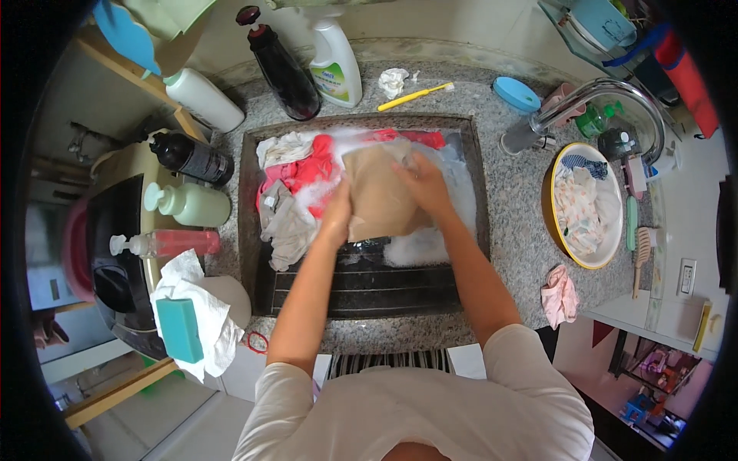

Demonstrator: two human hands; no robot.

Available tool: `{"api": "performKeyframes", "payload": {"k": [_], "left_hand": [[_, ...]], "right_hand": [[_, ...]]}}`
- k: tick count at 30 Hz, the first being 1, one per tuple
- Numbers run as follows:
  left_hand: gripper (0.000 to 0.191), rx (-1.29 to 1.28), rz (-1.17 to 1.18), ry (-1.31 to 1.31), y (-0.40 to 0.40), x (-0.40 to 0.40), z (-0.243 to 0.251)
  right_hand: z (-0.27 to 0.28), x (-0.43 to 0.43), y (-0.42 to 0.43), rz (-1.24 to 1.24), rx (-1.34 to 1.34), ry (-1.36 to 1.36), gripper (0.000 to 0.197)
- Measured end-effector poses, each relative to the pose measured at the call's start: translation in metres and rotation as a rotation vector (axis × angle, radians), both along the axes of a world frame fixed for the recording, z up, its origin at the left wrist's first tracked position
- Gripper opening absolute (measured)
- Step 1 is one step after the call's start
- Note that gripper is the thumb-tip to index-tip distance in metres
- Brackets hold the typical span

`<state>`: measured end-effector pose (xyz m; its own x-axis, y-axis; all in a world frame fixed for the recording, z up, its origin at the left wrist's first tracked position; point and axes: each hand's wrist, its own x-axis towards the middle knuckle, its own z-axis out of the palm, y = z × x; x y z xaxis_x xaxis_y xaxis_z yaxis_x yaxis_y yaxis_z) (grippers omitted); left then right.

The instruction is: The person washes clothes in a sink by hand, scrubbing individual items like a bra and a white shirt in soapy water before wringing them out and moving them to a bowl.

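Note:
A wet tan cloth [380, 190] is spread between my two hands over the sink basin [369, 297]. My left hand [338, 212] grips its left edge. The upper right part of the cloth is in my right hand [425, 183], some of whose fingers are bent out of sight. Red garments [314, 167] lie in suds to the left, with a greyish garment [288, 225] below them and a whitish cloth [283, 148] at the basin's upper left corner. White foam [418, 251] covers part of the dark, ridged basin floor on the right.
A yellow toothbrush [415, 97], a white spray bottle [334, 63] and a dark pump bottle [282, 72] stand or lie behind the basin. To the right are a chrome faucet [599, 89], a yellow-rimmed bowl [546, 201] of clothes and a pink cloth [559, 297]. Several pump bottles line the left.

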<state>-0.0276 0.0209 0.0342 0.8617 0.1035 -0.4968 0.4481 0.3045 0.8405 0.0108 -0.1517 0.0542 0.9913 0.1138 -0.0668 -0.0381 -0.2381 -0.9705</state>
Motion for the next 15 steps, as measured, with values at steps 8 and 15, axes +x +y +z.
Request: {"api": "performKeyframes", "payload": {"k": [8, 15], "left_hand": [[0.032, 1.07, -0.44, -0.084, -0.046, 0.003, -0.069], [0.038, 0.951, -0.812, 0.251, -0.026, 0.02, -0.179]], "right_hand": [[-0.092, 0.003, 0.011, 0.032, -0.673, -0.039, 0.032], [-0.183, 0.02, 0.032, 0.109, -0.377, 0.32, 0.03]]}}
